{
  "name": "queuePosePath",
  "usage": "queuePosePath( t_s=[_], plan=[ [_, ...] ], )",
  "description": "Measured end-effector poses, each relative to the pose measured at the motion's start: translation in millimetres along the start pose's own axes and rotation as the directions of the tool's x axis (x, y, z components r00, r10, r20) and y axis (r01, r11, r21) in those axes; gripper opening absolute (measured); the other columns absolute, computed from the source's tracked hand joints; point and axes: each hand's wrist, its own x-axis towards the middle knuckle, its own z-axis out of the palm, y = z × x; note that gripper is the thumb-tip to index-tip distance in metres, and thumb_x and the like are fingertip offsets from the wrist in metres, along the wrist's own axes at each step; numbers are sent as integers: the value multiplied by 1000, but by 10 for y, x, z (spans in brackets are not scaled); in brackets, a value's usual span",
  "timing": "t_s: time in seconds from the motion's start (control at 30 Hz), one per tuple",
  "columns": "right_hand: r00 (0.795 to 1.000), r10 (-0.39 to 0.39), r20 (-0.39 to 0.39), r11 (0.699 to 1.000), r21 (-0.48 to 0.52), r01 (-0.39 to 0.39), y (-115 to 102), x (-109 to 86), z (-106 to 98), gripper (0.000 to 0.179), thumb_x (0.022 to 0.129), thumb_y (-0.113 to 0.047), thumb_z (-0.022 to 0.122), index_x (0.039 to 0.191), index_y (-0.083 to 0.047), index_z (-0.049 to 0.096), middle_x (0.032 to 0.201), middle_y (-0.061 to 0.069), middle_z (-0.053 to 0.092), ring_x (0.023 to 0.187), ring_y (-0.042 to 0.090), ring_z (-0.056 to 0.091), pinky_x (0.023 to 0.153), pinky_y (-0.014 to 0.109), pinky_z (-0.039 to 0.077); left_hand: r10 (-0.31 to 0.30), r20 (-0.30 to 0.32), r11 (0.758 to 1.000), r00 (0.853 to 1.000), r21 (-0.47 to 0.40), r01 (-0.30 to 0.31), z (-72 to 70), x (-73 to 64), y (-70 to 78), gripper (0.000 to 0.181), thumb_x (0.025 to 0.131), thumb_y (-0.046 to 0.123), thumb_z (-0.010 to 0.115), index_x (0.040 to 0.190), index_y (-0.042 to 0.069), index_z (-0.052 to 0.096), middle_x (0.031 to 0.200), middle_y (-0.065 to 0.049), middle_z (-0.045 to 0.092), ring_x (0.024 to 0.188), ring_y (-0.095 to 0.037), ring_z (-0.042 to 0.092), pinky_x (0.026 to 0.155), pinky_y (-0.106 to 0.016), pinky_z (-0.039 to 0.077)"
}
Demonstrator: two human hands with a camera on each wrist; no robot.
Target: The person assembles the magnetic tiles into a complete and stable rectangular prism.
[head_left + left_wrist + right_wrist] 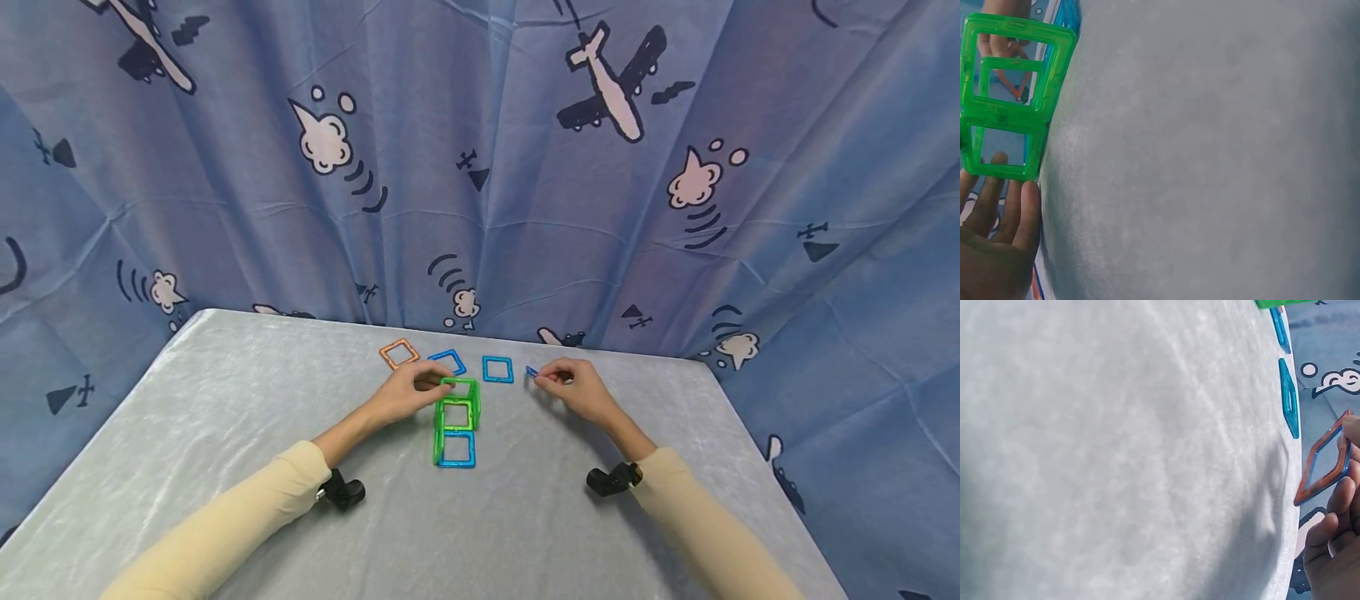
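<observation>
My left hand (405,396) pinches the left side of a green structure (476,408) built of square magnetic tile frames. In the left wrist view its fingers (1027,215) reach the lower edge of an upright green tile (1002,112), with one fingertip showing through the opening. A blue square tile (472,451) lies flat at the structure's near end. To the right, above the table, my right hand (581,390) pinches a magnetic tile (1315,487) by one edge. That tile looks orange-red with blue along its inner edge, and tilts in the right wrist view.
Behind the structure, an orange tile (387,352), a blue tile (459,360) and another blue tile (498,381) lie flat on the grey cloth-covered table (247,392). A blue patterned curtain (420,250) hangs right behind the far edge.
</observation>
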Motion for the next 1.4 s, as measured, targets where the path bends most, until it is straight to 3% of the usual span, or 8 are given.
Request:
queuePosePath(
  t_s=[0.3, 0.6, 0.83, 1.07, 1.13, 1.27, 1.4],
  plan=[
    [999, -33, -26, 999, 9, 34, -71, -115, -36, 6, 93, -2, 74, 92, 4, 75, 81, 4, 64, 73, 17, 56, 64, 25, 48, 1, 6, 1000, 1000, -15, -1, 4, -23, 8, 25, 99, 8, 67, 119, -7, 67, 113, -14, 70, 103, -29, 68, 89, -33, 54],
    [999, 31, -37, 999, 30, -30, -96, -192, -64, 7, 96, -6, 73, 95, 0, 75, 84, 3, 68, 72, 16, 59, 61, 24, 47, -1, 6, 1000, 1000, -11, 2, 18, -11, 5, 23, 99, 6, 67, 119, -5, 68, 112, -14, 70, 103, -28, 68, 89, -33, 55],
    [1000, 26, -15, 999, 30, -25, -163, -276, -71, 10, 97, -6, 70, 98, 3, 75, 91, 6, 71, 76, 17, 59, 65, 26, 48, -6, 9, 1000, 1000, -15, 6, 8, -1, 13, 25, 99, 7, 67, 120, -7, 67, 113, -14, 70, 103, -29, 68, 90, -34, 54],
    [999, 44, 15, 998, 44, -44, -513, -375, -105, 10, 98, 3, 65, 99, 11, 71, 93, 18, 69, 77, 25, 59, 65, 27, 48, -9, 15, 1000, 1000, -11, 9, 5, -3, 41, 26, 99, 7, 67, 121, -7, 67, 114, -15, 70, 104, -29, 67, 90, -35, 54],
    [999, 32, 15, 998, 54, -33, -517, -391, -104, 9, 98, 3, 66, 99, 10, 72, 93, 17, 70, 76, 21, 58, 65, 25, 48, -8, 16, 1000, 1000, -11, 8, 5, 0, 38, 26, 99, 7, 67, 121, -8, 66, 114, -15, 70, 104, -29, 67, 90, -35, 54],
    [1000, 4, 9, 997, 78, -4, -296, -386, -53, 11, 98, -3, 68, 99, 7, 73, 90, 11, 70, 73, 17, 58, 62, 25, 48, -6, 13, 1000, 1000, -11, 6, 4, 5, 19, 26, 99, 8, 67, 120, -8, 67, 113, -14, 70, 104, -29, 67, 90, -36, 54],
    [1000, -13, 21, 995, 98, 11, -286, -401, -40, 12, 97, -6, 70, 98, 6, 73, 87, 6, 69, 71, 17, 58, 61, 26, 49, -3, 12, 1000, 1000, -11, 3, 4, 1, 17, 26, 99, 8, 67, 120, -7, 67, 114, -15, 70, 104, -30, 67, 91, -37, 54]
  ],
)
